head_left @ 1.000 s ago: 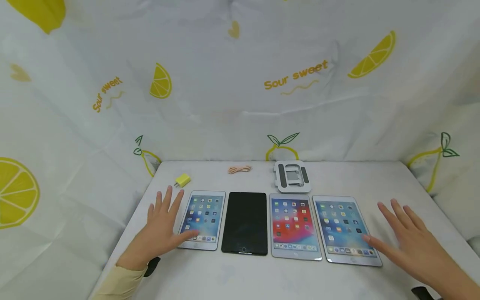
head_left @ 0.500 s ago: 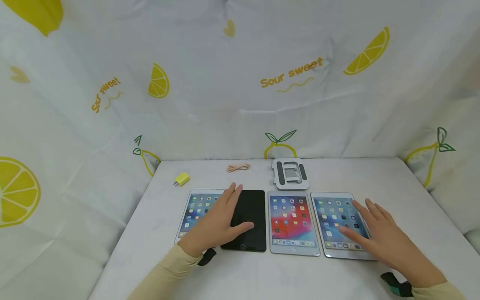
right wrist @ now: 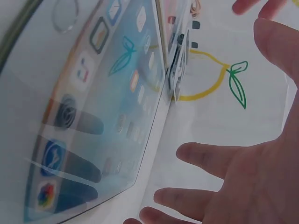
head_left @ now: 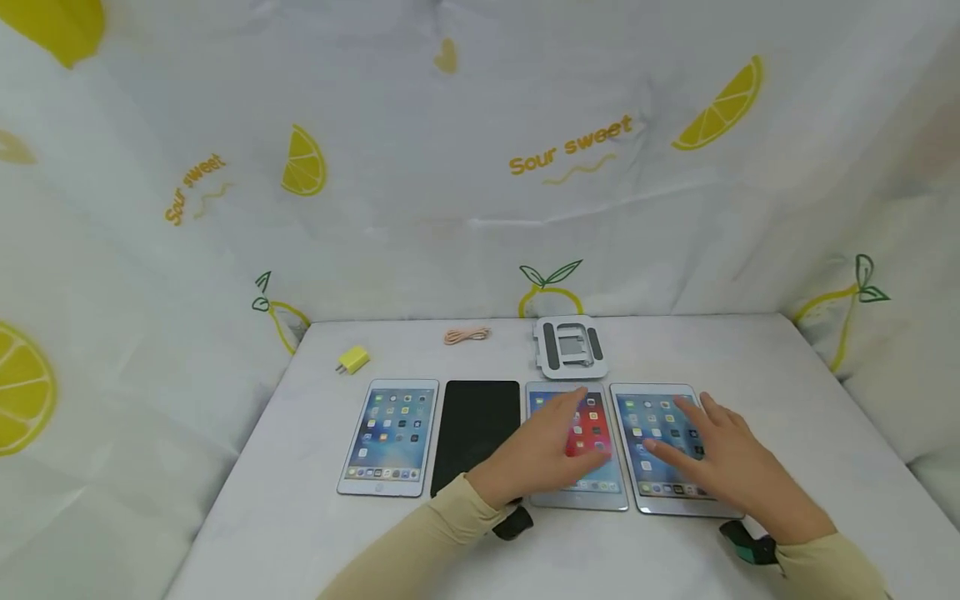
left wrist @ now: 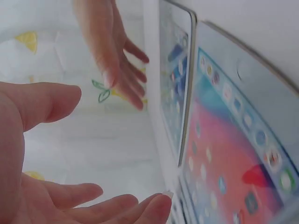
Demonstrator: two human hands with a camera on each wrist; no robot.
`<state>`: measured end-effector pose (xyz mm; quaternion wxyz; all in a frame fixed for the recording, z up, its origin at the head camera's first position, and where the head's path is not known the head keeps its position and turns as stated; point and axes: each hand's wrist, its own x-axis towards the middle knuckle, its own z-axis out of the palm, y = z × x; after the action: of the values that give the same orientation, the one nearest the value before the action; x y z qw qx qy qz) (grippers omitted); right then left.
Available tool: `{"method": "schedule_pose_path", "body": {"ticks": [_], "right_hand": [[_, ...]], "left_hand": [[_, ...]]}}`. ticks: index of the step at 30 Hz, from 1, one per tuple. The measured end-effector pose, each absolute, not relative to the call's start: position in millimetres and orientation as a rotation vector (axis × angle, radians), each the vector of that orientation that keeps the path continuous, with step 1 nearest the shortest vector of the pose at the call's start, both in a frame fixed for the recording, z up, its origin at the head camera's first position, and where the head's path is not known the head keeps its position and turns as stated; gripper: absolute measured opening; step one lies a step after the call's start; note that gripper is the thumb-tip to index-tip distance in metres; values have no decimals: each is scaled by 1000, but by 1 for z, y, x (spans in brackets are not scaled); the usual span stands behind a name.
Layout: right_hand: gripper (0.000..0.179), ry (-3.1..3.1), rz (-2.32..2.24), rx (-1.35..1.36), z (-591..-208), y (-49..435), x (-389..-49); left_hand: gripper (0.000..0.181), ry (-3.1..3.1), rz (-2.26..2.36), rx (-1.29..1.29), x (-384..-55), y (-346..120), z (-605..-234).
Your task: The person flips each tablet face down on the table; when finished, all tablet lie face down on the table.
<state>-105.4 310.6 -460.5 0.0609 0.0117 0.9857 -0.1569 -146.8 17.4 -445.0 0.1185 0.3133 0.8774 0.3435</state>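
Four tablets lie flat in a row, so several in all: a white one (head_left: 390, 437) at the left, a black one (head_left: 476, 421) with a dark screen, a white one with a red and blue screen (head_left: 592, 425), and a white one with a blue screen (head_left: 641, 421) at the right. Over the red-screened tablet hangs my left hand (head_left: 536, 450), fingers spread and nothing held. My right hand (head_left: 731, 462) hovers above the rightmost tablet, also spread. Both wrist views show a gap between fingers and screens.
Behind the tablets lie a yellow charger plug (head_left: 352, 360), a coiled pink cable (head_left: 467, 334) and a folded silver stand (head_left: 570, 347). A white cloth with lemon prints (head_left: 420, 250) rises behind the white table (head_left: 277, 533).
My left hand has swept right, from the leftmost tablet across the black one to the red-screened one. My right hand has moved left over the rightmost tablet. The tablets stay in their row.
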Motion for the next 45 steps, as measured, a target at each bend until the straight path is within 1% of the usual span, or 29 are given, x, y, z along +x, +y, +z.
{"method": "schedule_pose_path", "body": {"ticks": [7,12,17,23,29,36,45], "right_hand": [[108,3000,-446,-14,-459,301,-115],[103,3028,-393,-37,-458,300,-121],[95,3033,-392,-54,-458,298,-125],[89,3022,-386,-43,-456,297,-130],[86,2992,-389,-41,-459,299,-133],[82,2988,-403,-27,-460,301,-135],[83,2982,-398,-9,-460,304,-136]], "left_hand": [[83,2511,1083,868,-149,45,-448],[77,2418,1180,709,-149,60,-446],[77,2357,1231,519,-148,72,-445],[76,2344,1247,388,-147,82,-447],[76,2328,1264,327,-147,91,-446],[73,2331,1262,319,-146,99,-445],[68,2297,1271,252,-147,107,-446]]}}
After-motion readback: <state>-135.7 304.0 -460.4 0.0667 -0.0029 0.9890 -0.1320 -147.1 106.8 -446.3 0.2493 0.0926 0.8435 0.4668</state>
